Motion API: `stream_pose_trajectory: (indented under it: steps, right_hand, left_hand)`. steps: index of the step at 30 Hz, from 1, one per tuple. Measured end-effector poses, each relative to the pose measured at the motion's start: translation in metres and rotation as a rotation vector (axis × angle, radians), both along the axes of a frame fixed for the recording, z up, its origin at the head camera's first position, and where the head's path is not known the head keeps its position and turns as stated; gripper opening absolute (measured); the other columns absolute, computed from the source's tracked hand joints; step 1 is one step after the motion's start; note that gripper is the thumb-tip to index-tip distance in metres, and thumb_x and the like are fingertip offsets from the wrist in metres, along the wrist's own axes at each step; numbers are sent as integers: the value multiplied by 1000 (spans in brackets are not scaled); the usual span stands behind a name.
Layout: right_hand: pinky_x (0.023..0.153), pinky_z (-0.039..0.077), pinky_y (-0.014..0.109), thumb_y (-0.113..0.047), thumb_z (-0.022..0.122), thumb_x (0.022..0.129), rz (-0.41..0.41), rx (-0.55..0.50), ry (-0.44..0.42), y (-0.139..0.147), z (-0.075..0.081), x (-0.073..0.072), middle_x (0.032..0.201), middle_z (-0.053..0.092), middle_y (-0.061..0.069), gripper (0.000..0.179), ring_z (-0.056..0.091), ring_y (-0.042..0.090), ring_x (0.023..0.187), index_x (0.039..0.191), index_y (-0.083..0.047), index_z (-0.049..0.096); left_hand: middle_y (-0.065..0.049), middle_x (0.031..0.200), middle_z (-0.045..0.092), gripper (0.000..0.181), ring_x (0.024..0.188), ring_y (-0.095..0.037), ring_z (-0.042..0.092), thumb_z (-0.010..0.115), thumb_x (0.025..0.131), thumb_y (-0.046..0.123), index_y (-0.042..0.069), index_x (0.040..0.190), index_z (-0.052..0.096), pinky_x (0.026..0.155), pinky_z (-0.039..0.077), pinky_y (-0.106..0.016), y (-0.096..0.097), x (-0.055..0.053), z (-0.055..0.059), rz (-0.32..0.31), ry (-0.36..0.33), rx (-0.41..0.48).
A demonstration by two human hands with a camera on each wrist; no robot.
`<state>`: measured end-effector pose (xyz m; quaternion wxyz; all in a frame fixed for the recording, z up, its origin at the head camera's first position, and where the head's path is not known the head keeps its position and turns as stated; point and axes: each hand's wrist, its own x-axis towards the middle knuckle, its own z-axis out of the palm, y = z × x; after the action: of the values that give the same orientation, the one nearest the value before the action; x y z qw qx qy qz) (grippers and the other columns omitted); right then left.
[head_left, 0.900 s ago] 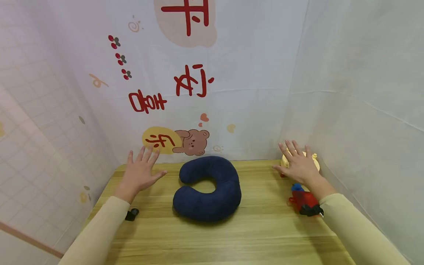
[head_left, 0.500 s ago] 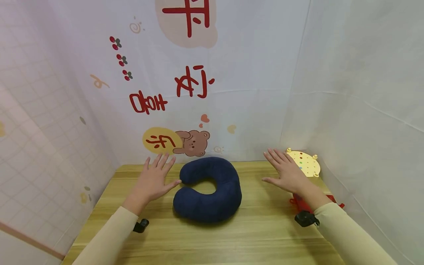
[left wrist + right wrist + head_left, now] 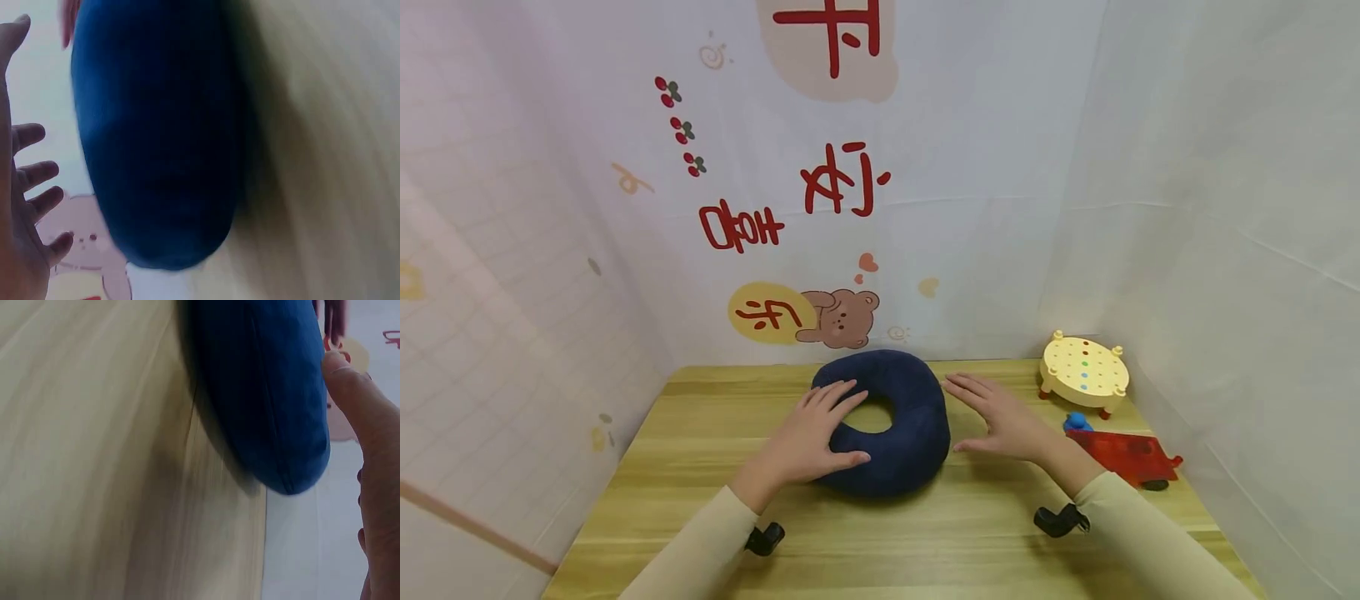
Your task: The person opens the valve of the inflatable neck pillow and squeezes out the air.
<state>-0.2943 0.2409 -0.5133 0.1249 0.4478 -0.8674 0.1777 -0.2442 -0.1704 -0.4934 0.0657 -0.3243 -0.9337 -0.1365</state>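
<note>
A dark blue U-shaped neck pillow [image 3: 910, 433] lies on the wooden table in the head view, its open ends toward the left. My left hand [image 3: 805, 437] is over those ends with fingers spread, hiding part of them. In the left wrist view, the fingers [image 3: 40, 172] are apart from the pillow [image 3: 156, 137]. My right hand [image 3: 1007, 421] is just off the pillow's right side, thumb and fingers apart and nothing between them. From the right wrist, the thumb [image 3: 359, 400] shows right at the edge of the pillow [image 3: 269, 394].
A yellow dotted toy stool [image 3: 1084, 371] stands at the table's back right corner. In front of it lie a red toy [image 3: 1127, 457] and a small blue piece [image 3: 1077, 422]. White printed curtains [image 3: 970, 250] enclose the table [image 3: 880, 550] at the back and sides.
Both hands have moved inward and toward the pillow, the left one now over its open ends. The toy stool and red toy are uncovered as the right arm shifts left. The pillow stays put.
</note>
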Motion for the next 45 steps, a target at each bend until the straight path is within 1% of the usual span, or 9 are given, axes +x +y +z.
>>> stream_pose_trajectory:
  steps: [9,14,18,23,29,34,38,41,45]
  right_hand:
    - [122,40,65,-62,95,81,53,-12,-111,-23,-12,5,175,42,12,116,45,36,157,171,-10,42]
    - [125,35,66,-65,93,81,108,31,-164,-31,-17,8,178,36,11,118,35,37,163,173,-11,39]
    - [125,33,68,-66,91,82,135,52,-123,-37,-24,9,178,36,13,113,28,38,166,170,-12,44]
    - [123,37,66,-72,88,81,108,16,-24,-46,-35,14,168,50,14,101,36,37,162,158,-14,60]
    - [124,37,64,-78,87,79,46,-35,62,-58,-44,32,145,59,7,97,53,30,140,151,-16,65]
    - [124,37,62,-72,92,78,-1,-30,89,-65,-45,49,138,60,5,95,55,28,133,154,-22,64]
    - [120,38,54,-69,91,82,-47,-33,79,-72,-44,60,138,59,3,92,52,26,129,157,-25,63]
    - [117,39,52,-71,90,82,-40,-53,90,-73,-39,60,138,60,3,93,53,24,127,158,-24,62]
    - [115,44,57,-70,93,78,40,-63,53,-54,-18,38,147,60,7,100,54,26,135,160,-23,59]
  left_hand:
    - [-6,174,41,97,160,-33,37,74,93,76,22,169,47,126,31,-68,22,10,-19,-84,-140,116]
    - [-2,171,46,105,158,-27,40,76,89,80,22,170,45,127,32,-63,35,15,-27,-86,-177,34]
    - [-2,165,54,108,152,-26,48,80,85,80,24,170,45,124,34,-61,40,16,-29,-77,-179,-47]
    - [4,157,61,104,146,-23,54,84,84,77,27,169,48,123,37,-57,32,8,-31,-113,-125,-91]
    - [-4,160,60,99,153,-31,47,92,82,65,19,163,57,129,26,-65,5,-10,-25,-150,-79,-59]
    - [-13,174,43,106,163,-42,31,97,79,54,16,167,51,126,25,-73,-16,-26,-19,-114,-127,-29]
    - [-16,178,35,110,164,-47,27,100,79,45,15,170,46,124,28,-75,-23,-34,-13,-91,-167,-3]
    - [-19,180,29,111,164,-49,25,101,81,40,13,171,43,125,26,-74,-23,-28,-3,-66,-224,-11]
    - [-18,181,26,104,165,-47,22,96,87,45,14,171,43,128,21,-72,-6,-5,13,-55,-302,4]
